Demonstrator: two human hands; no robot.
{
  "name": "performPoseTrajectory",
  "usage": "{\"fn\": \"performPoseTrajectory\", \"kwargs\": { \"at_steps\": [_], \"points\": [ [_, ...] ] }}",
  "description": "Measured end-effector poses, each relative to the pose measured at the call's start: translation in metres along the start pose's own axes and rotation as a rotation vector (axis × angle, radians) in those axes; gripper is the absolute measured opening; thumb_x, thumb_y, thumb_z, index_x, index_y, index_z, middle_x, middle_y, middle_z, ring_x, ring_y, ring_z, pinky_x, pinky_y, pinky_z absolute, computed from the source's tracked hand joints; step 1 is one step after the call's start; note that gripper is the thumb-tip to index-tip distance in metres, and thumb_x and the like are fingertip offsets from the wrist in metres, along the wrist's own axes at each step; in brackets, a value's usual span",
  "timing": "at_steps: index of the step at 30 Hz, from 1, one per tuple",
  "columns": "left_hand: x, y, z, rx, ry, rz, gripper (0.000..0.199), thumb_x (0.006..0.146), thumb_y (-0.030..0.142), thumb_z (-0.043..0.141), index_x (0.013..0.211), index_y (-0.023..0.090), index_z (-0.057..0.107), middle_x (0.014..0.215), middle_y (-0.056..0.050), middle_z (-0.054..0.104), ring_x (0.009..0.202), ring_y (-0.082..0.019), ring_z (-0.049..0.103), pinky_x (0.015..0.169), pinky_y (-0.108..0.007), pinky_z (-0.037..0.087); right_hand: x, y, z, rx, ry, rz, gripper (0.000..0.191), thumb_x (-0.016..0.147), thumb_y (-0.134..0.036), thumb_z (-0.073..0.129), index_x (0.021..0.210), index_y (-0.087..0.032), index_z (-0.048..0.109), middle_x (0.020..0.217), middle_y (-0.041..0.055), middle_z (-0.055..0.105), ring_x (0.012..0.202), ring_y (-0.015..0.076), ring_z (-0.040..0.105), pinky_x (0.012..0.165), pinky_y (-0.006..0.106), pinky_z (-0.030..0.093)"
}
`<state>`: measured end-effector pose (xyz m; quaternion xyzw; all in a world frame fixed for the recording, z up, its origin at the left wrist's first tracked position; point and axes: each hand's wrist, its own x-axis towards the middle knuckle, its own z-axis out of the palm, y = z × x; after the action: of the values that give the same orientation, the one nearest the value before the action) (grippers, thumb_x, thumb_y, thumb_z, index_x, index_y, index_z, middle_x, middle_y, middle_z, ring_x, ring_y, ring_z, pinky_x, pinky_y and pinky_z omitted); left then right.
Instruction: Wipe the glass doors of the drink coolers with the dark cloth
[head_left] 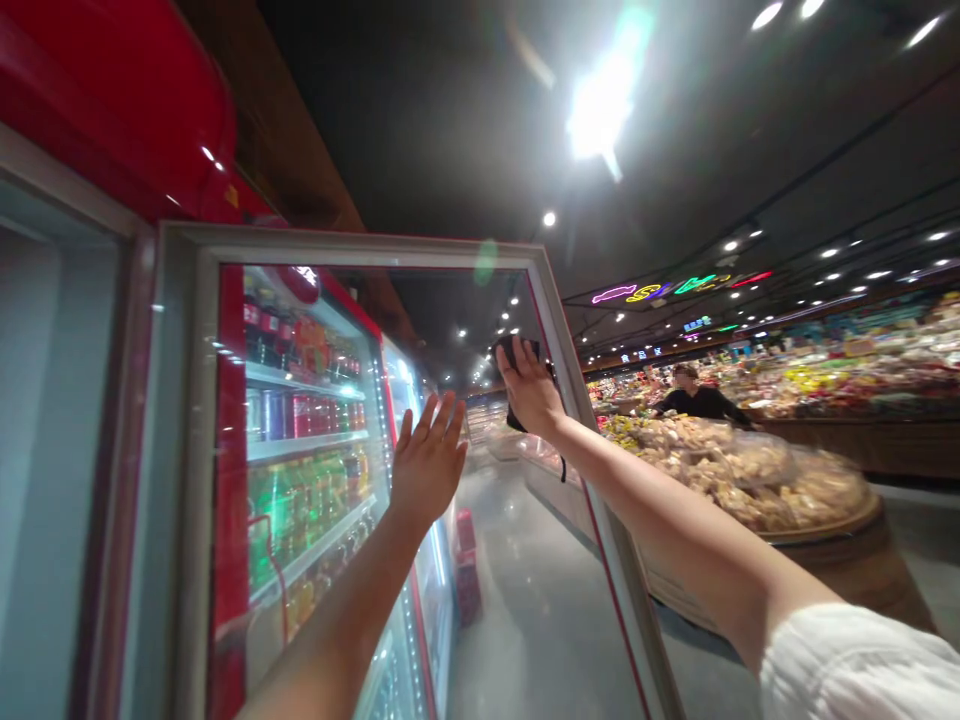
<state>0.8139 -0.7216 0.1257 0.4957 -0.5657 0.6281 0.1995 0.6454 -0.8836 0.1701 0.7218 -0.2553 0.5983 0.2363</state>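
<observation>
A glass fridge door (551, 560) with a grey frame stands swung open in front of me. Against the upper right part of its pane, my right hand (529, 390) presses a black cloth (516, 352), fingers spread over it. A dark strip of the cloth hangs below the wrist. My left hand (429, 455) is raised near the middle of the pane, fingers stretched and apart, holding nothing. Whether its palm touches the glass I cannot tell.
Through the pane show fridge shelves (300, 450) with bottles and cans. The red fridge housing (112, 100) is at upper left. To the right stands a round wooden display (847, 560) heaped with bagged goods, a person (697, 400) behind it. Grey floor (517, 640) lies beyond the door.
</observation>
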Motion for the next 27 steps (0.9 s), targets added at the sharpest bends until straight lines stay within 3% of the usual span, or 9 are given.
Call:
{"fn": "performPoseTrajectory", "kwargs": {
  "at_steps": [3, 6, 9, 11, 13, 16, 20, 24, 27],
  "points": [
    [-0.002, -0.003, 0.003, 0.03, -0.012, 0.008, 0.062, 0.103, 0.028, 0.042, 0.163, 0.025, 0.025, 0.165, -0.005, 0.034, 0.154, -0.026, 0.031, 0.13, -0.052, 0.019, 0.002, 0.01, 0.007, 0.013, 0.008, -0.138, 0.062, 0.096, -0.008, 0.043, 0.154, -0.03, 0.047, 0.166, 0.0077, 0.036, 0.153, 0.025, 0.033, 0.118, 0.042, 0.041],
    [-0.004, -0.005, 0.005, 0.063, -0.011, 0.025, 0.064, 0.103, 0.028, 0.042, 0.163, 0.025, 0.021, 0.165, -0.005, 0.033, 0.154, -0.025, 0.03, 0.13, -0.051, 0.017, 0.039, 0.017, 0.01, 0.016, 0.058, 0.083, 0.061, 0.097, -0.009, 0.039, 0.155, -0.028, 0.046, 0.164, 0.008, 0.041, 0.148, 0.0254, 0.041, 0.114, 0.041, 0.045],
    [-0.006, -0.007, 0.009, 0.105, 0.021, 0.043, 0.068, 0.103, 0.027, 0.043, 0.164, 0.025, 0.015, 0.165, -0.005, 0.034, 0.154, -0.024, 0.031, 0.131, -0.049, 0.016, 0.088, 0.003, 0.012, 0.059, 0.101, 0.323, 0.06, 0.099, -0.016, 0.04, 0.158, -0.025, 0.04, 0.162, 0.0133, 0.043, 0.143, 0.0296, 0.046, 0.111, 0.046, 0.046],
    [-0.007, -0.009, 0.011, 0.123, 0.033, 0.052, 0.07, 0.102, 0.026, 0.043, 0.165, 0.026, 0.012, 0.165, -0.005, 0.033, 0.154, -0.023, 0.031, 0.131, -0.049, 0.016, 0.106, -0.012, 0.014, 0.1, 0.113, 0.242, 0.059, 0.1, -0.021, 0.041, 0.159, -0.023, 0.039, 0.162, 0.0142, 0.041, 0.145, 0.0298, 0.042, 0.113, 0.046, 0.043],
    [-0.008, -0.01, 0.013, 0.126, 0.022, 0.055, 0.071, 0.102, 0.025, 0.043, 0.165, 0.027, 0.011, 0.166, -0.005, 0.032, 0.154, -0.023, 0.031, 0.131, -0.049, 0.017, 0.108, -0.018, 0.017, 0.128, 0.109, 0.009, 0.058, 0.1, -0.022, 0.042, 0.158, -0.027, 0.041, 0.163, 0.0099, 0.04, 0.146, 0.026, 0.039, 0.116, 0.041, 0.041],
    [-0.009, -0.013, 0.011, 0.133, -0.014, 0.059, 0.069, 0.102, 0.027, 0.043, 0.165, 0.025, 0.015, 0.166, -0.005, 0.033, 0.154, -0.023, 0.031, 0.13, -0.048, 0.02, 0.102, -0.004, 0.02, 0.128, 0.114, -0.126, 0.057, 0.099, -0.02, 0.043, 0.153, -0.038, 0.047, 0.159, 0.0032, 0.047, 0.139, 0.0234, 0.046, 0.114, 0.039, 0.043],
    [-0.012, -0.026, -0.001, 0.177, -0.023, 0.064, 0.069, 0.103, 0.031, 0.042, 0.165, 0.023, 0.013, 0.167, -0.006, 0.032, 0.155, -0.024, 0.028, 0.13, -0.049, 0.02, 0.128, 0.009, 0.022, 0.16, 0.158, 0.191, 0.059, 0.096, -0.015, 0.043, 0.152, -0.031, 0.05, 0.153, 0.0093, 0.053, 0.134, 0.0297, 0.051, 0.107, 0.046, 0.047],
    [-0.015, -0.048, -0.016, 0.213, 0.002, 0.013, 0.071, 0.104, 0.034, 0.041, 0.165, 0.027, 0.004, 0.168, -0.005, 0.031, 0.156, -0.025, 0.026, 0.13, -0.053, 0.019, 0.164, -0.036, 0.02, 0.21, 0.192, 0.372, 0.055, 0.099, -0.021, 0.04, 0.154, -0.023, 0.048, 0.157, 0.0141, 0.049, 0.137, 0.0354, 0.048, 0.103, 0.051, 0.048],
    [-0.017, -0.063, -0.024, 0.221, -0.004, 0.009, 0.073, 0.104, 0.034, 0.042, 0.165, 0.03, 0.002, 0.169, -0.004, 0.028, 0.156, -0.025, 0.025, 0.129, -0.052, 0.021, 0.158, -0.062, 0.021, 0.201, 0.201, 0.102, 0.053, 0.101, -0.025, 0.04, 0.154, -0.03, 0.047, 0.159, 0.0067, 0.047, 0.142, 0.0306, 0.043, 0.11, 0.049, 0.045]
  ]
}}
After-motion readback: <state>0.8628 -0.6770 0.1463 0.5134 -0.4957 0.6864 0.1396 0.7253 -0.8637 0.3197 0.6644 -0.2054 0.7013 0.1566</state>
